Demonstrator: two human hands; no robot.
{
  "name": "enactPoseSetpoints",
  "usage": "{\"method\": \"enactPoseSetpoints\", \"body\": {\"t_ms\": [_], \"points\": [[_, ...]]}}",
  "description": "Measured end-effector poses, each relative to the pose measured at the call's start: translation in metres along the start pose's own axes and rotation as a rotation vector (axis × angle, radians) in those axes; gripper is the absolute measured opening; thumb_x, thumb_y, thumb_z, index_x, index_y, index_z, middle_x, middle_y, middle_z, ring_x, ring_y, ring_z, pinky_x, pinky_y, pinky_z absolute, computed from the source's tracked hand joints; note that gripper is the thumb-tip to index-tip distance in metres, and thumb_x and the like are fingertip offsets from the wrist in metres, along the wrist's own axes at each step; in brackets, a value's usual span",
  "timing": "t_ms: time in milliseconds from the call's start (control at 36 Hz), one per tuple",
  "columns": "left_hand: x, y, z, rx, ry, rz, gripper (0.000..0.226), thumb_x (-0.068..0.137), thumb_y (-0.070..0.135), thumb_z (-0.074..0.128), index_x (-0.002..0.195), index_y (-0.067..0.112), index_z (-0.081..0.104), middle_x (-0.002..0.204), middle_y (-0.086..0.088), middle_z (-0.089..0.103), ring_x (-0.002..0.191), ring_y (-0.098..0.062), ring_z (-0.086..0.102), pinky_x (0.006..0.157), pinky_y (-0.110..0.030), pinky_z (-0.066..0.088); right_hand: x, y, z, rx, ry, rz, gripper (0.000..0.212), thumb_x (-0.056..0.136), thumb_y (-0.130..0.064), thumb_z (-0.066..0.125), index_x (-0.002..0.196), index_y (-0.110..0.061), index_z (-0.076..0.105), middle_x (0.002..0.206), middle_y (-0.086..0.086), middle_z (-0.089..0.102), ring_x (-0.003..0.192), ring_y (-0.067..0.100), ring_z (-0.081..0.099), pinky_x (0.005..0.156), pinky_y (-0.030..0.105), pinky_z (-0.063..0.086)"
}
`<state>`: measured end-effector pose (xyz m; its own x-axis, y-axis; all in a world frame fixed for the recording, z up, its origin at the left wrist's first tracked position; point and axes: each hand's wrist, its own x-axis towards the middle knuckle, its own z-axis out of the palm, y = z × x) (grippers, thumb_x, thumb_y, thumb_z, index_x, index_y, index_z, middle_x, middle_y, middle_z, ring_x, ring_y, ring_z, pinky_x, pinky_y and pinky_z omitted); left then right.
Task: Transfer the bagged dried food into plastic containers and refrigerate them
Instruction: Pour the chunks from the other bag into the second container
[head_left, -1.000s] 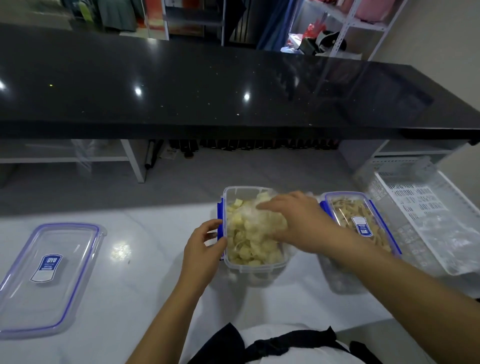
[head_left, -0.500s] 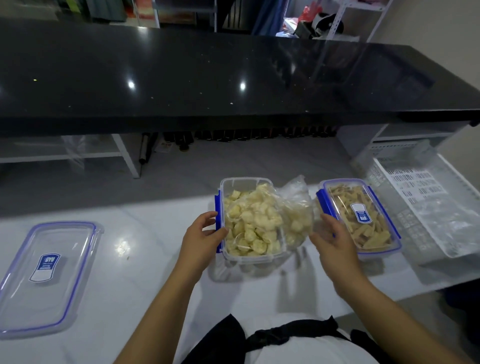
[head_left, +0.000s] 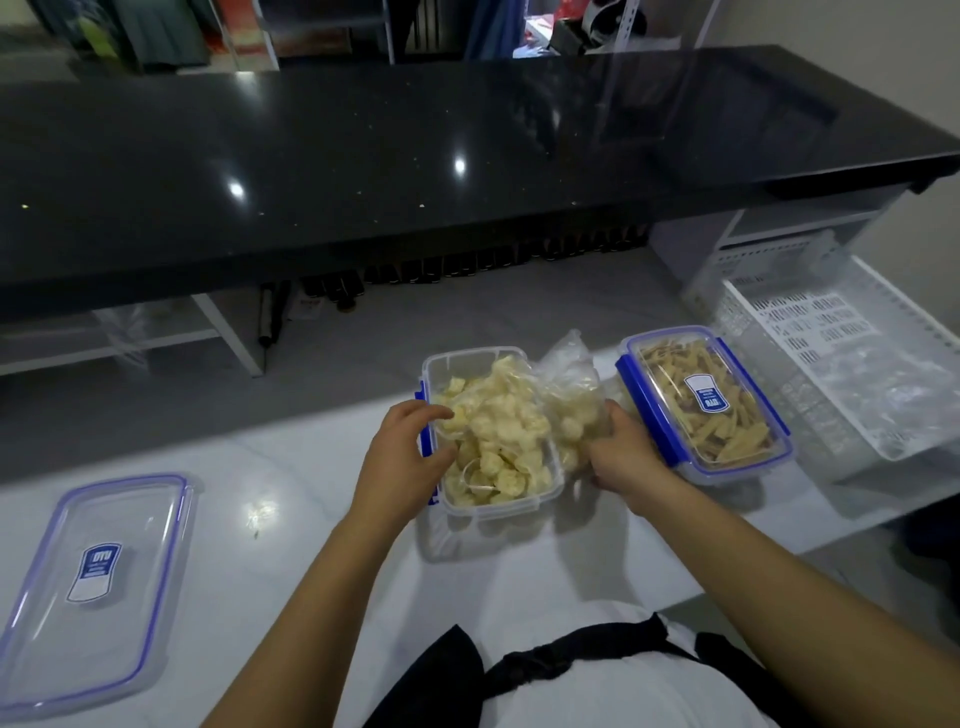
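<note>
Clear bag of pale dried pieces (head_left: 563, 410) spills over the right rim of the open container (head_left: 491, 431), mid-counter, long axis running near to far. Right hand (head_left: 621, 452) grips the bag's overhanging part from the right and is the nearer one for tucking it leftward. Left hand (head_left: 402, 457) curls round the container's left wall. Sealed container (head_left: 701, 397) just right; loose lid (head_left: 93, 577) far left.

We see a dim, soft-lit scene with 2 ceiling lights glaring as white spots on the black counter (head_left: 467, 156) and a smaller glint on the white table (head_left: 260, 512). Shadows are faint. Edges bow from wide-angle distortion, and detail is slightly soft.
</note>
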<state>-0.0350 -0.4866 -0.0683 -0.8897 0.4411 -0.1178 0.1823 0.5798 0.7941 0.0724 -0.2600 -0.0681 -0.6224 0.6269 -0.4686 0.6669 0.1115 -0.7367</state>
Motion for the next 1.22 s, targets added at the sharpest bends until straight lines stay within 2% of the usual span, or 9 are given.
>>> {"method": "enactPoseSetpoints", "body": {"t_ms": [167, 361, 444, 667, 750, 833, 972, 1083, 1222], "points": [[0.003, 0.005, 0.001, 0.137, 0.033, 0.03, 0.011, 0.09, 0.031, 0.07, 0.097, 0.025, 0.076, 0.139, 0.006, 0.055, 0.117, -0.016, 0.057, 0.094, -0.033, 0.051, -0.003, -0.011, -0.003, 0.152, 0.041, -0.023, 0.013, 0.092, -0.024, 0.053, 0.092, -0.025, 0.066, 0.096, 0.003, 0.069, 0.091, 0.023, 0.067, 0.085, 0.046, 0.058], [-0.005, -0.002, 0.005, 0.166, 0.084, 0.076, 0.03, 0.093, 0.027, 0.067, 0.124, 0.027, 0.066, 0.133, 0.01, 0.061, 0.121, -0.014, 0.054, 0.094, -0.022, 0.039, -0.002, -0.014, -0.015, 0.519, 0.032, -0.015, 0.014, 0.095, -0.011, 0.052, 0.089, -0.018, 0.063, 0.089, 0.004, 0.066, 0.081, 0.019, 0.064, 0.079, 0.045, 0.056], [-0.002, -0.003, 0.006, 0.159, 0.107, 0.073, 0.021, 0.095, 0.022, 0.065, 0.115, 0.023, 0.07, 0.122, 0.006, 0.066, 0.111, -0.017, 0.06, 0.092, -0.026, 0.046, -0.002, -0.021, -0.021, 0.649, 0.013, -0.017, 0.022, 0.095, -0.007, 0.053, 0.08, -0.02, 0.062, 0.076, 0.0, 0.067, 0.07, 0.014, 0.063, 0.08, 0.051, 0.055], [-0.002, -0.002, 0.008, 0.06, 0.164, 0.032, 0.013, 0.093, 0.017, 0.067, 0.103, 0.014, 0.075, 0.11, 0.001, 0.071, 0.102, -0.019, 0.063, 0.09, -0.032, 0.052, -0.021, -0.043, -0.021, 0.784, -0.138, -0.217, 0.022, 0.096, -0.006, 0.054, 0.084, -0.02, 0.066, 0.092, 0.003, 0.068, 0.1, 0.024, 0.062, 0.084, 0.056, 0.055], [-0.006, -0.001, 0.01, 0.045, 0.171, 0.011, 0.015, 0.093, 0.019, 0.068, 0.105, 0.014, 0.075, 0.111, 0.002, 0.071, 0.102, -0.016, 0.063, 0.089, -0.029, 0.051, -0.033, -0.051, -0.011, 0.721, -0.193, -0.326, 0.014, 0.097, -0.009, 0.057, 0.092, -0.018, 0.067, 0.093, 0.0, 0.07, 0.095, 0.017, 0.065, 0.079, 0.046, 0.058], [-0.012, -0.003, 0.01, -0.032, 0.166, 0.011, 0.016, 0.092, 0.017, 0.069, 0.106, 0.014, 0.075, 0.113, 0.002, 0.07, 0.101, -0.013, 0.061, 0.091, -0.033, 0.056, -0.042, -0.049, 0.002, 0.34, -0.249, -0.474, 0.022, 0.094, -0.016, 0.065, 0.114, -0.025, 0.067, 0.128, -0.006, 0.062, 0.116, 0.013, 0.06, 0.084, 0.028, 0.056], [-0.023, -0.008, 0.008, -0.241, 0.151, -0.021, 0.02, 0.092, 0.014, 0.068, 0.111, 0.018, 0.073, 0.121, 0.011, 0.061, 0.1, -0.002, 0.06, 0.073, -0.007, 0.051, -0.055, -0.038, 0.009, -0.041, -0.263, -0.652, 0.038, 0.092, -0.015, 0.066, 0.124, -0.035, 0.064, 0.143, -0.018, 0.047, 0.132, -0.001, 0.042, 0.106, 0.028, 0.042], [-0.021, -0.013, 0.001, -0.426, 0.235, -0.154, 0.026, 0.097, 0.021, 0.062, 0.123, 0.024, 0.066, 0.129, 0.009, 0.059, 0.111, -0.007, 0.059, 0.065, -0.007, 0.049, -0.062, -0.028, 0.002, 0.149, -0.089, -0.523, 0.038, 0.093, -0.017, 0.064, 0.125, -0.037, 0.061, 0.133, -0.02, 0.056, 0.127, 0.001, 0.05, 0.1, 0.03, 0.049], [0.011, -0.01, -0.011, -0.495, 0.136, -0.234, 0.037, 0.1, 0.019, 0.054, 0.136, 0.028, 0.055, 0.137, 0.01, 0.055, 0.122, -0.014, 0.055, 0.094, -0.032, 0.05, -0.069, -0.012, -0.007, 0.527, -0.132, -0.001, 0.038, 0.095, -0.016, 0.06, 0.129, -0.033, 0.056, 0.137, 0.0, 0.053, 0.121, 0.023, 0.055, 0.096, 0.051, 0.053]]}}
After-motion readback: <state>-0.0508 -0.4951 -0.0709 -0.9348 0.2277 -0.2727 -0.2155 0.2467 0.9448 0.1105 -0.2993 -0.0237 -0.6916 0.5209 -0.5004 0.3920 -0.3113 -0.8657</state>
